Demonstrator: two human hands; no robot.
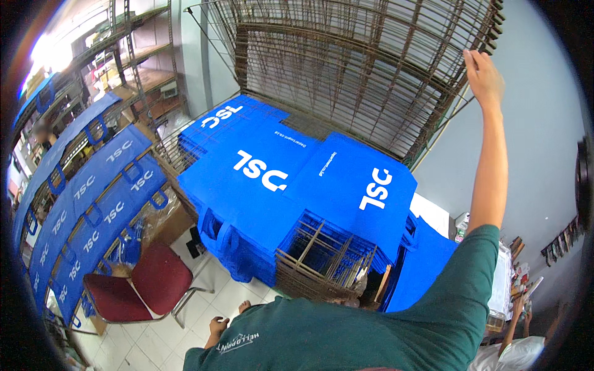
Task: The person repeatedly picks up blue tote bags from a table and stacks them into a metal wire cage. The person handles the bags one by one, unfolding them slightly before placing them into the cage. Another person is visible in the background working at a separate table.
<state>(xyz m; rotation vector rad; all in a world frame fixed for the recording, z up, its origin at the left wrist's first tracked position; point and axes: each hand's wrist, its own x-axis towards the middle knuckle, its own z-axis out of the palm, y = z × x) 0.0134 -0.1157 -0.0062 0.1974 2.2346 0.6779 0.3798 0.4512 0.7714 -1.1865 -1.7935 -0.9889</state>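
My right hand (484,75) is raised high at the upper right, on the outer edge of a stack of rusty wire racks (346,68) that is tilted up like a lid. Its fingers lie against the rack's rim. Below it, a lower wire rack (315,250) carries blue fabric bags (272,179) with white lettering, laid flat and overlapping. Handles of the bags hang over the front edge. My green sleeve (458,278) fills the lower middle. My left hand is out of sight.
A red chair (145,284) stands on the white tiled floor at the lower left. More blue bags (93,216) lie on long racks at the left, below metal shelves (136,68). Another person's hand (517,307) shows by a cluttered table at the lower right.
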